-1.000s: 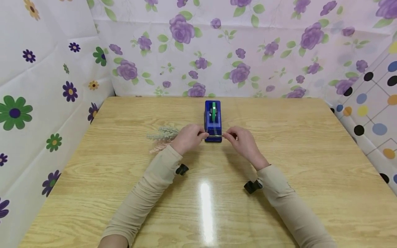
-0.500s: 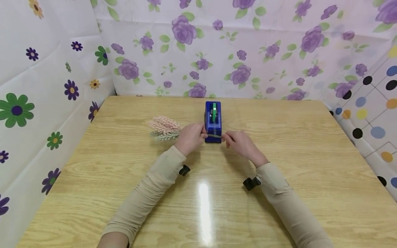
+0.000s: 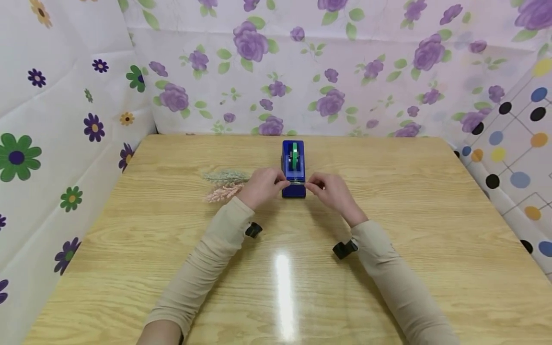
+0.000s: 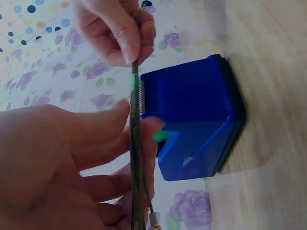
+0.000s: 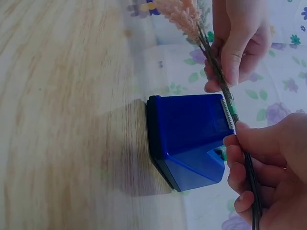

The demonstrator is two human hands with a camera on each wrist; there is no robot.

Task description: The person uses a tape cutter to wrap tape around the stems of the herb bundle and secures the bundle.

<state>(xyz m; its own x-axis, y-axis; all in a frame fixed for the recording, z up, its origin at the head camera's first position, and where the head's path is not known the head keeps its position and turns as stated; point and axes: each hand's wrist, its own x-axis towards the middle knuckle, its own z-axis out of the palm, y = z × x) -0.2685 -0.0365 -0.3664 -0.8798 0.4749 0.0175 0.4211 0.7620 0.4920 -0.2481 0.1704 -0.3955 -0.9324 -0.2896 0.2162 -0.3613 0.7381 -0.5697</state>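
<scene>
A blue tape dispenser (image 3: 294, 191) with a green-cored tape roll (image 3: 295, 155) stands at the middle back of the table. Stems (image 5: 253, 184) of a small flower bunch run level between both hands, close to the serrated cutter (image 5: 227, 114). My left hand (image 3: 264, 186) pinches them near the heads: a pink flower spray (image 3: 225, 193) and a pale green sprig (image 3: 226, 177) stick out leftward. Toward the stem ends, my right hand (image 3: 331, 192) grips them between thumb and curled fingers. A shiny greenish band of tape (image 5: 234, 110) lies on the stems between the hands.
The wooden table (image 3: 371, 287) extends around the hands on all sides. Flower-printed cloth (image 3: 293, 72) hangs behind it, with patterned sheets at left and right. A black wrist camera (image 3: 345, 249) sits below the right wrist, another below the left.
The bunch has rolled in the fingers: the pink spray swung to the back, then came round to the front again. Both hands have shifted slightly back over the dispenser with the stems.
</scene>
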